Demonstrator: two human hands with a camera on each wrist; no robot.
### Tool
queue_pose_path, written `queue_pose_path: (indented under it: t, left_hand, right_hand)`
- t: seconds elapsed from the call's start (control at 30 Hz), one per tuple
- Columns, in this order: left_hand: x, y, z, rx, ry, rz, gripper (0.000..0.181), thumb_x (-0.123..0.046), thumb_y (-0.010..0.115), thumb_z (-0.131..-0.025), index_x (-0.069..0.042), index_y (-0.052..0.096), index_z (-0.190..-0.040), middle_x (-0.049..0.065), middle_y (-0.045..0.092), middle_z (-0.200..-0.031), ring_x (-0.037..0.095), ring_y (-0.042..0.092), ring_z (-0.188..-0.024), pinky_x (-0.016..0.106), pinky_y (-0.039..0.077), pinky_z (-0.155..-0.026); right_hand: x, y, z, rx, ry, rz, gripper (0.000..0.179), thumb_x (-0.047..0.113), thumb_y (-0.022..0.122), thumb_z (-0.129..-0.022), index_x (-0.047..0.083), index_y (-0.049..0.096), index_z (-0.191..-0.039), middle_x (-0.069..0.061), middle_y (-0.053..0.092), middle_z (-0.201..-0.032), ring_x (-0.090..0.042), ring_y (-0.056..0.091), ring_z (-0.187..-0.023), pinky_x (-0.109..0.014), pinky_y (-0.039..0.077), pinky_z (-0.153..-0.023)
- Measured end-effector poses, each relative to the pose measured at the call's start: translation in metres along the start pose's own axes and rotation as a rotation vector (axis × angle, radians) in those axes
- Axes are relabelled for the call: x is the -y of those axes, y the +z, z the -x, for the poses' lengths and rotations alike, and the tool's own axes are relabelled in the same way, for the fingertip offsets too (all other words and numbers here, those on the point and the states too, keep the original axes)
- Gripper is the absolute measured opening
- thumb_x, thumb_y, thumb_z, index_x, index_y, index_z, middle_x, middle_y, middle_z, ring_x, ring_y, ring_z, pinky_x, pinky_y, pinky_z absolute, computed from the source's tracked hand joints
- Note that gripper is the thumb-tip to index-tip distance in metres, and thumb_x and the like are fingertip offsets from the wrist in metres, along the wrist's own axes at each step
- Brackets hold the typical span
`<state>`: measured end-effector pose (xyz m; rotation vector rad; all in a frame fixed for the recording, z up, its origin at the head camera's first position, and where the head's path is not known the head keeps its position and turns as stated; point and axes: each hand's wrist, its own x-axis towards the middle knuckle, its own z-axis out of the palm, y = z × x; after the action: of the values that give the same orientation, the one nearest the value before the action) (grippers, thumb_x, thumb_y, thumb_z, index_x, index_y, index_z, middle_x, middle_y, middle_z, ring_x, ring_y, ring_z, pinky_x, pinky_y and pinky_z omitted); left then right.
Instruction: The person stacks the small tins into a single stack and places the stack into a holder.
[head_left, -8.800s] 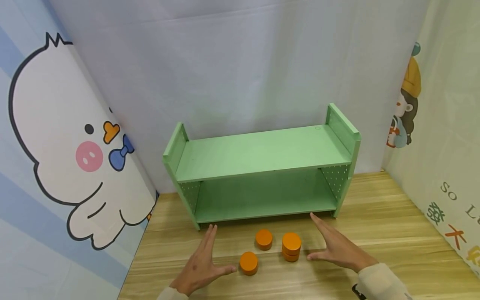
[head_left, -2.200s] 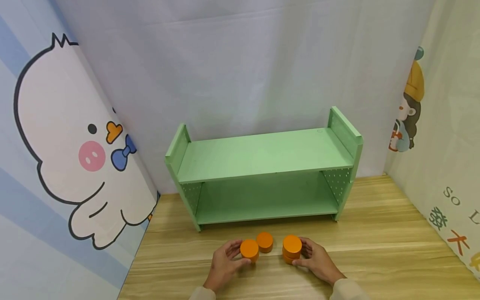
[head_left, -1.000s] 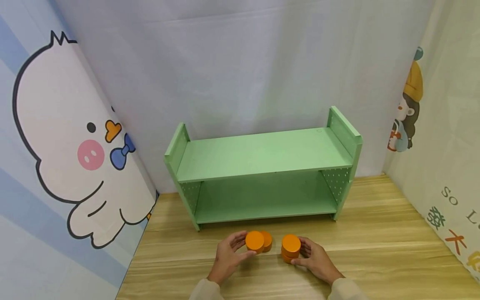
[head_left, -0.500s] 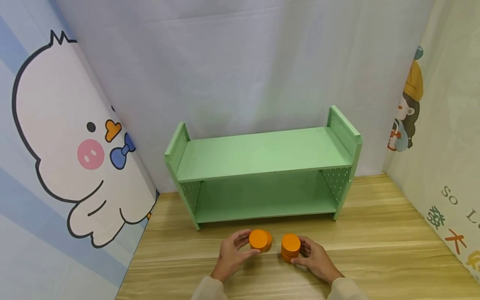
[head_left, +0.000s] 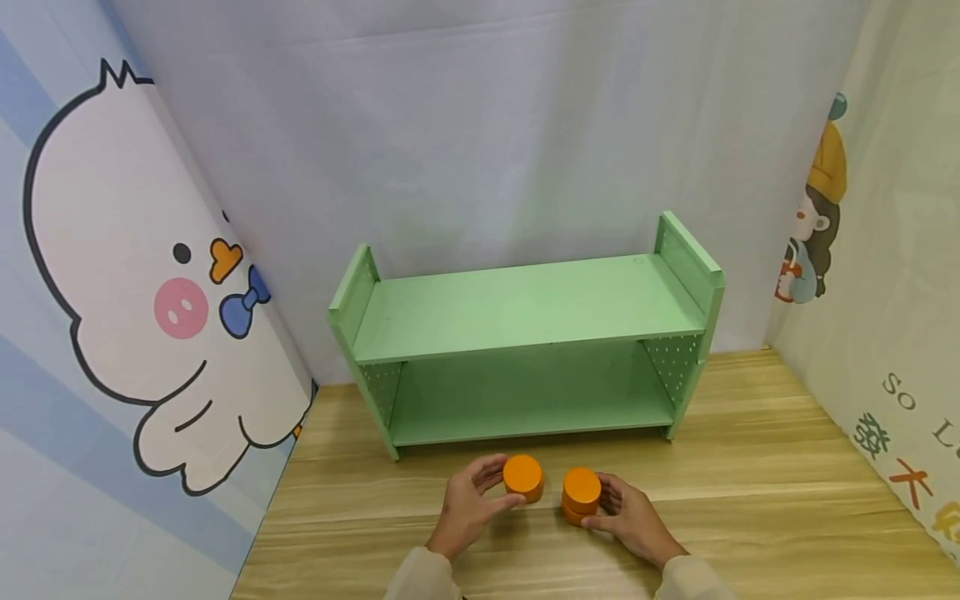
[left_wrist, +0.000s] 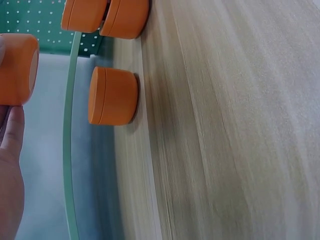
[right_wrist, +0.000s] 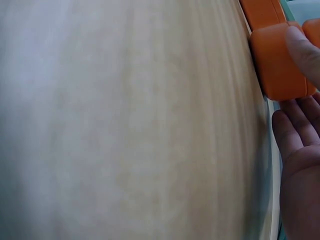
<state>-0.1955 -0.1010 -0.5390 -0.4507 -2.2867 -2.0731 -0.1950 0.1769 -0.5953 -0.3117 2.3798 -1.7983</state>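
Note:
My left hand (head_left: 467,508) grips a small round orange lidded jar (head_left: 522,475) between thumb and fingers. In the left wrist view this held jar (left_wrist: 19,69) is raised, apart from a second orange jar (left_wrist: 114,96) that stands on the table. From the head view the held jar covers most of that second one. To the right, two more orange jars (head_left: 582,492) are stacked one on the other. My right hand (head_left: 632,518) holds this stack low down, its thumb on the lower jar (right_wrist: 280,60) in the right wrist view.
Behind the jars stands a green two-tier shelf (head_left: 525,308) with raised side panels. Its front edge lies just beyond the hands. A wood-grain table (head_left: 750,500) lies beneath everything, with a pale curtain (head_left: 510,142) behind and printed cloths at both sides.
The left hand picked up the front left jar and carried it forward and right over the back jar. The right hand came to the stack and has stayed there.

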Motion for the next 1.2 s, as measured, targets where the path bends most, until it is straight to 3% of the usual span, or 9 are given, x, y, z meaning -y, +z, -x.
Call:
queue_pose_path:
  t: [0.67, 1.2]
  left_hand:
    - [-0.006, 0.006, -0.006, 0.022, -0.016, -0.003, 0.056, -0.003, 0.085, -0.076, 0.005, 0.061, -0.126, 0.021, 0.063, -0.127, 0.034, 0.062, -0.118, 0.036, 0.052, -0.101]
    - [-0.008, 0.018, -0.007, 0.048, 0.043, 0.023, 0.052, 0.004, 0.084, -0.076, 0.01, 0.061, -0.123, 0.025, 0.063, -0.124, 0.036, 0.062, -0.116, 0.034, 0.053, -0.099]
  right_hand:
    - [0.002, 0.0, 0.0, -0.006, -0.007, 0.003, 0.075, 0.009, 0.086, -0.078, -0.013, 0.046, -0.138, -0.032, 0.055, -0.134, -0.043, 0.055, -0.124, -0.042, 0.052, -0.101]
    - [0.0, 0.002, -0.002, -0.026, -0.005, 0.053, 0.075, 0.014, 0.087, -0.077, -0.011, 0.05, -0.136, -0.031, 0.056, -0.133, -0.044, 0.055, -0.123, -0.045, 0.051, -0.101]
